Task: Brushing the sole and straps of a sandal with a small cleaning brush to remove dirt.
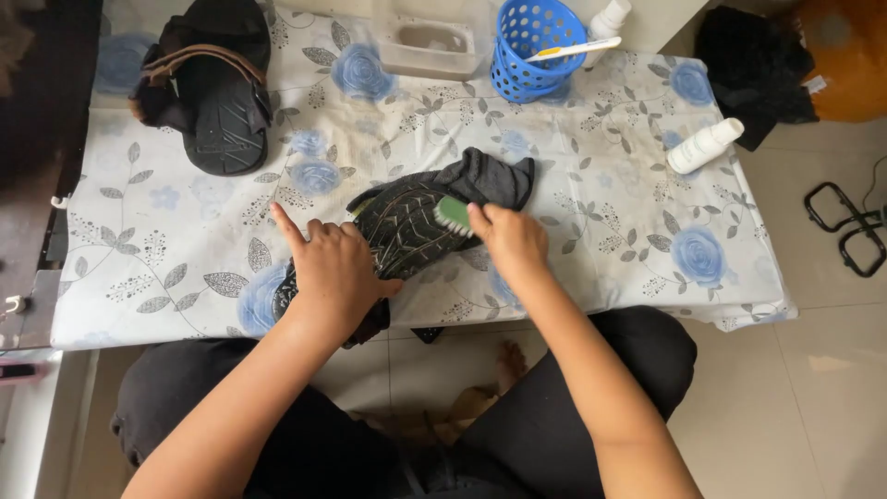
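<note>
Head view: a dark sandal [407, 226] is being held sole-up near the front edge of the table [601, 194], which is covered by a white cloth printed with blue flowers and grey leaves. The sandal is being pressed down at its heel end by the left hand [334, 273]; the palm is being kept on it with the fingers loosely curled and the index finger stretched out toward the left, so the hand is being used partly open rather than as a fist. A small green brush [453, 214] is being gripped by the right hand [511, 242], whose fingers are being closed around it, and its bristles are being held against the grooved sole. A dark grey cloth [494, 177] is lying just behind the sandal, touching its toe end. A second dark sandal [214, 88] is being left sole-up near the back left corner. At the back edge a clear plastic tub [427, 44] is standing beside a blue perforated basket [534, 46], across which a white toothbrush [573, 49] is resting. A white bottle [704, 145] is lying on its side toward the right edge.
</note>
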